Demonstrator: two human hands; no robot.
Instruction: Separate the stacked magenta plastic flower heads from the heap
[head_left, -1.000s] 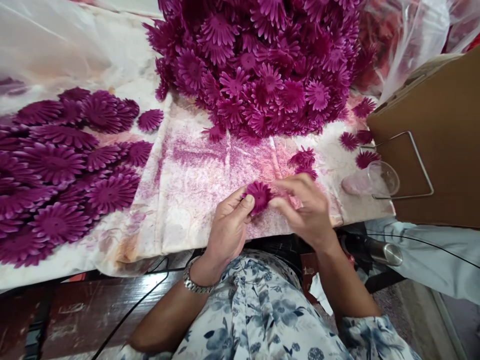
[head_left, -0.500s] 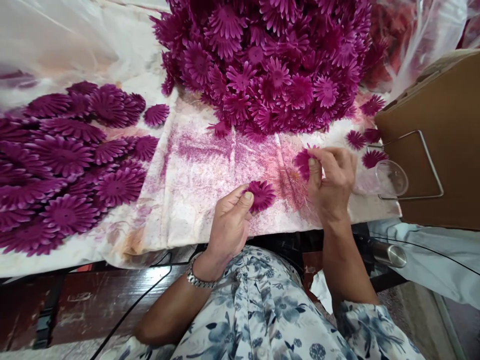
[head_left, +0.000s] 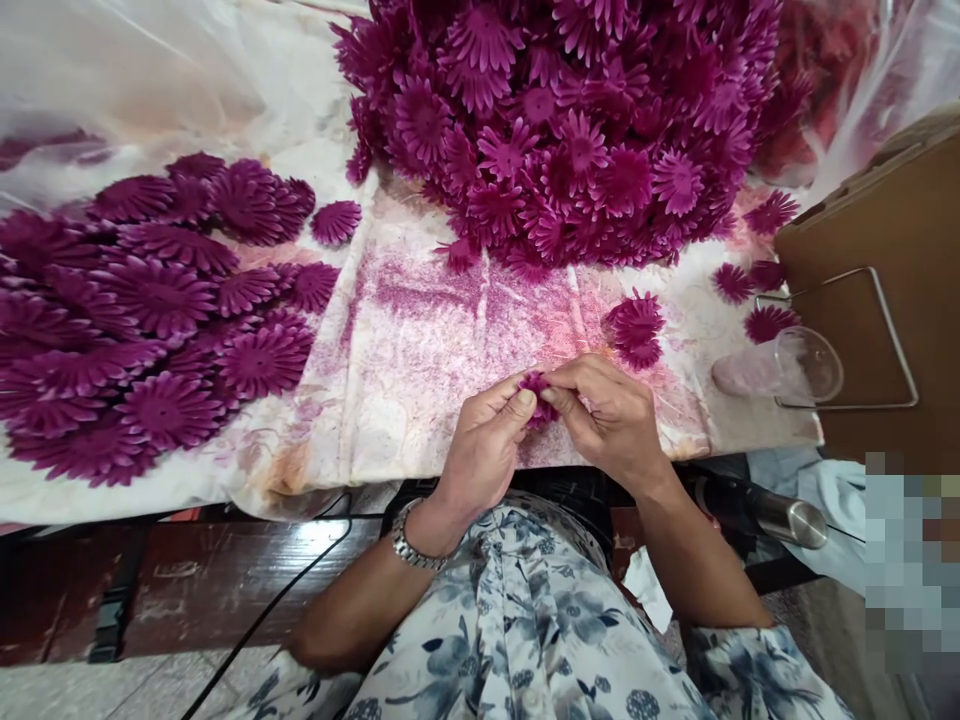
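Purple flower (head_left: 539,412): between both hands, neither nearer, as I see it
Left hand (head_left: 484,445): pinches its left side
Right hand (head_left: 615,420): pinches its right side

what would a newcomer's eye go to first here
Most likely the big heap of purple flowers at the top middle, with a spread of larger, flatter ones at the picture's left. Next come the left hand and right hand, meeting at a flower near the table's front edge. A brown box stands out at the right.
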